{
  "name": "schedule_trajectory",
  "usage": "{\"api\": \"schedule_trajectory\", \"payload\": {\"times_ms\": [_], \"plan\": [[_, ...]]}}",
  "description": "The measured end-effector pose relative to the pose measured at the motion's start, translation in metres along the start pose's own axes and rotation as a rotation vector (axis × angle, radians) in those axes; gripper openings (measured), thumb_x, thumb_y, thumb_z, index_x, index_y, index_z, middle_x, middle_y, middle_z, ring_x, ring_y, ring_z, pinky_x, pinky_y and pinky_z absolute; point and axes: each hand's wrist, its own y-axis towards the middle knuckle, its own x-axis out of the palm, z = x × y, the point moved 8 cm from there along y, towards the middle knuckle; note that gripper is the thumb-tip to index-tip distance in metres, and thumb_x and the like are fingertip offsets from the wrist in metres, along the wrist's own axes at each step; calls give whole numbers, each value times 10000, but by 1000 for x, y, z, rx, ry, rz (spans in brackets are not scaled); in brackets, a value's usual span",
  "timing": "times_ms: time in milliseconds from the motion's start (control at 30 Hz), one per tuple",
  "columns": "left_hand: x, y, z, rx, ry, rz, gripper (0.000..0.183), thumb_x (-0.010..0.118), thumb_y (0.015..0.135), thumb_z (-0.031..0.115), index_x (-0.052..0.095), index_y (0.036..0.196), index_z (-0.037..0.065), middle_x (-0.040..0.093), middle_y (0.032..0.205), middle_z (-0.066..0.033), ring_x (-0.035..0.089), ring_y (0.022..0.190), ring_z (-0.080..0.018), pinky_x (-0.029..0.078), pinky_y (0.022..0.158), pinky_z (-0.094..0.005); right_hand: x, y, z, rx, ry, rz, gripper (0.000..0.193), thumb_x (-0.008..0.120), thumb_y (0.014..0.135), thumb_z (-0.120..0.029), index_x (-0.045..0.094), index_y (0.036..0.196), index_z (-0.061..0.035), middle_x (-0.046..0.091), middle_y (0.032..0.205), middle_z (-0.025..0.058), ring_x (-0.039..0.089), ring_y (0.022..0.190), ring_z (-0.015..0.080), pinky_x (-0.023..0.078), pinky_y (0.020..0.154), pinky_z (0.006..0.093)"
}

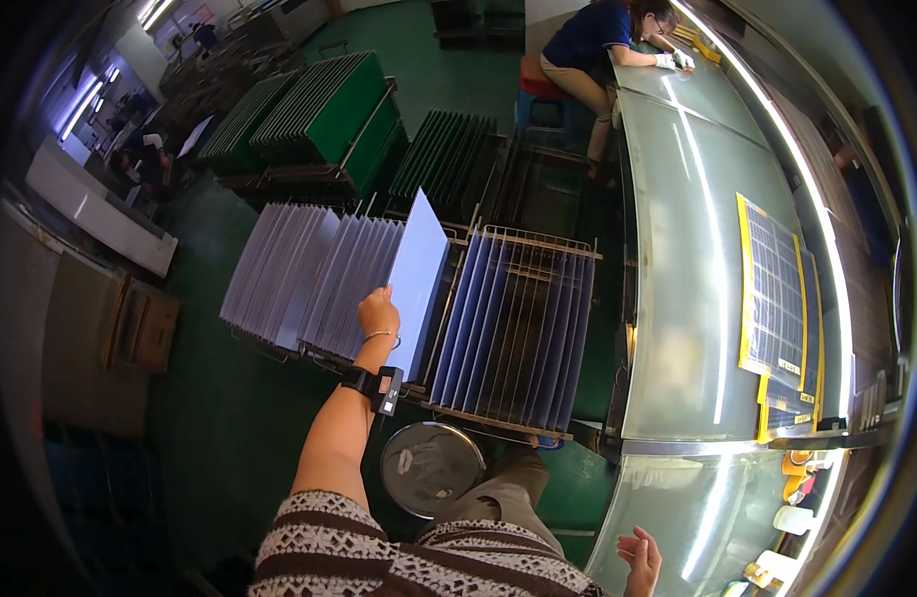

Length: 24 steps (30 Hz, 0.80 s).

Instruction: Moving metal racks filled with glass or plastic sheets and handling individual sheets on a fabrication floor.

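My left hand [379,316] is closed on the near left edge of a thin, pale blue-white panel [419,274]. That panel stands upright and rises above the row of similar white panels [357,269] in a rack beside it. Its lower end is partly hidden among the rack and the neighbouring panels. A second wire rack [513,423] to the right holds several bluish panels on edge, spaced apart. My right hand [639,560] hovers at the lower right by the glass-topped table [667,478], with fingers loosely apart and nothing in them.
Green panels [324,109] stand in racks farther back. A round stool [432,468] is near my legs. Along the right runs the long lit table with yellow-edged grid sheets [774,289] and small containers [792,517]. A gloved person [598,50] leans over its far end.
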Motion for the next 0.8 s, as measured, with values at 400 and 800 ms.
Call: {"api": "schedule_trajectory", "payload": {"times_ms": [400, 800], "plan": [[-2, -1, 14, -36, 10, -26, 302, 422, 828, 247, 584, 728, 13, 576, 750, -194, 546, 719, -376, 423, 647, -445, 0, 1, -3, -15, 9, -8, 344, 383, 885, -229, 463, 1117, 12, 547, 963, 152, 530, 882, 196, 431, 756, 284], [-3, -89, 9, 221, 105, -27, 303, 465, 799, 331, 558, 832, 44, 553, 753, -193, 533, 709, -353, 405, 616, -451, -8, -9, 0, 7, -15, 28, 341, 369, 887, -218, 469, 1108, 21, 563, 930, 148, 540, 866, 197, 432, 753, 291]]}}
